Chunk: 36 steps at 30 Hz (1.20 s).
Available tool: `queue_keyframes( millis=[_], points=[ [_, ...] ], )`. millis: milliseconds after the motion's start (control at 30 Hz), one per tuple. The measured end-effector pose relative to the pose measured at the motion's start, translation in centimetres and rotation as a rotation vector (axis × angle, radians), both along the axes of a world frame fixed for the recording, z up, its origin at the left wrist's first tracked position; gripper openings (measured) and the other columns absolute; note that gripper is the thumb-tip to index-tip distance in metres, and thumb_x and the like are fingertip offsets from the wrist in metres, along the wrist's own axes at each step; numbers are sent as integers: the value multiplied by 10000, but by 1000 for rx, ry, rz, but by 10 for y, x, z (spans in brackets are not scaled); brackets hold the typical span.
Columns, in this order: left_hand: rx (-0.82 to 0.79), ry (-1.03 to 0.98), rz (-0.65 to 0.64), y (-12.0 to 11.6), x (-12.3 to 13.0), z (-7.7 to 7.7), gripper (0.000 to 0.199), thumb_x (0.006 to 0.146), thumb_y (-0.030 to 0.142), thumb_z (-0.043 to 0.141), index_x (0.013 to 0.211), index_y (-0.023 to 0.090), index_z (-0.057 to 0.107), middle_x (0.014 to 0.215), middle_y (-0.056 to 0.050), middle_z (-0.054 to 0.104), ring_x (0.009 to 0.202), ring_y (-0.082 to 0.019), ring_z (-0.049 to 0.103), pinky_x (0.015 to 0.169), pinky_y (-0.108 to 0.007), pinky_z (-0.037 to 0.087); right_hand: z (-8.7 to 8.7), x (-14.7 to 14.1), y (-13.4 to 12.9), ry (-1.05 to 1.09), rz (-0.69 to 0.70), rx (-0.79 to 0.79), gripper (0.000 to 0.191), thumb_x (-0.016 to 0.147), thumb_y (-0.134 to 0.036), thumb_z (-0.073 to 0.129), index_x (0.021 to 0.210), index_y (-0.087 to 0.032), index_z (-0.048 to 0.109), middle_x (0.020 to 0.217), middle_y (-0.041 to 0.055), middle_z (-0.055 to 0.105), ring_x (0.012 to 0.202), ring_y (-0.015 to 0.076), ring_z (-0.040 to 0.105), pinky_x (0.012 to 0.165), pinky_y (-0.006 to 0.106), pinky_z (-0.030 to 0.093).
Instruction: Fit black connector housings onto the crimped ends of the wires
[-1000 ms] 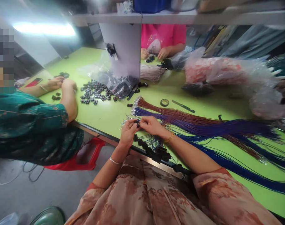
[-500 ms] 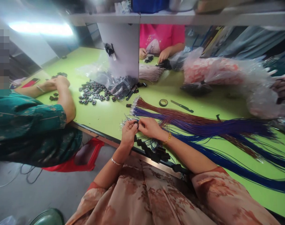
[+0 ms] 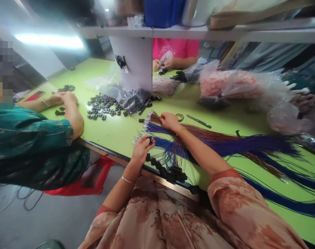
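Observation:
In my left hand (image 3: 141, 149), between thumb and fingers, is a small black connector housing (image 3: 150, 140). My right hand (image 3: 170, 121) reaches over the bundle of brown wires (image 3: 199, 133), its fingers pinched on brown wire near the silvery terminal ends; how many strands is hidden. Alongside lies a purple-blue wire bundle (image 3: 225, 145), and nearer me a blue wire bundle (image 3: 271, 199). Below my hands, a chain of black connector housings (image 3: 161, 170) with wires attached lies along the table's front edge.
A pile of black connectors (image 3: 103, 105) lies left of centre beside a clear plastic bag (image 3: 133, 100). Behind the wires are a tape roll (image 3: 180, 117) and a dark flat blade-like tool (image 3: 199, 121). Co-workers sit at left, in a green sleeve (image 3: 30, 138), and opposite, in a pink shirt (image 3: 178, 48).
My right hand has left the connector in my left hand and moved up and right to the brown wires. My left hand keeps the connector. The opposite person's hands have come together.

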<state>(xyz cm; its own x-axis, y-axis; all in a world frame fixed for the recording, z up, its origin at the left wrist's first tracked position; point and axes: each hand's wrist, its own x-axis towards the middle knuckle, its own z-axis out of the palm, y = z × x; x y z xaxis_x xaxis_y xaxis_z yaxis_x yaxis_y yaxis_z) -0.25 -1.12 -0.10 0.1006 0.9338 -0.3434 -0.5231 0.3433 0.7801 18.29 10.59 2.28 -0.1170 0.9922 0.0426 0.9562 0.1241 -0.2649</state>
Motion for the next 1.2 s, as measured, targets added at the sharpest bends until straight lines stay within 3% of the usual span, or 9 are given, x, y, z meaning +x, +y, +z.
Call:
queue_keyframes(
  millis=[133,333,633,767,933,1200],
  points=[
    [-8,-6,-7,0,-1,0,295,682,203,766,910,135,592,838,-50,696,785,-152,680,887,-370,519,0,3,-4,-57,50,26,293,935,-292,389,999,-174,649,1039,129,655,914,224,572,717,288,353],
    [-5,-1,-2,-3,0,3,304,679,220,768,917,136,598,854,-55,699,793,-154,680,851,-346,526,16,4,-7,-94,5,39,254,913,-256,411,961,-129,626,945,172,665,790,230,584,664,302,334],
    [65,-3,-16,-6,2,9,352,658,269,795,925,144,602,881,-60,694,803,-153,671,837,-342,525,40,-35,-21,585,324,140,123,791,-218,488,747,-153,583,691,3,604,623,109,473,609,226,331],
    [82,-41,-2,-6,3,11,320,670,245,780,917,145,603,874,-56,683,827,-155,664,862,-353,520,34,-31,-46,742,339,40,118,755,-241,517,679,-157,552,618,-28,547,573,89,427,560,212,317],
    [89,-95,1,-5,4,8,242,716,183,727,930,150,618,880,-38,652,850,-144,642,931,-390,496,20,-19,-83,750,331,-79,144,764,-222,502,651,-155,560,601,-26,563,553,83,410,541,211,292],
    [68,-120,-5,-6,6,8,202,746,141,679,939,140,621,912,-58,658,872,-145,634,948,-374,483,17,-19,-103,616,274,-18,248,813,-315,521,613,-169,509,543,-47,468,520,80,345,520,232,218]
  ],
)
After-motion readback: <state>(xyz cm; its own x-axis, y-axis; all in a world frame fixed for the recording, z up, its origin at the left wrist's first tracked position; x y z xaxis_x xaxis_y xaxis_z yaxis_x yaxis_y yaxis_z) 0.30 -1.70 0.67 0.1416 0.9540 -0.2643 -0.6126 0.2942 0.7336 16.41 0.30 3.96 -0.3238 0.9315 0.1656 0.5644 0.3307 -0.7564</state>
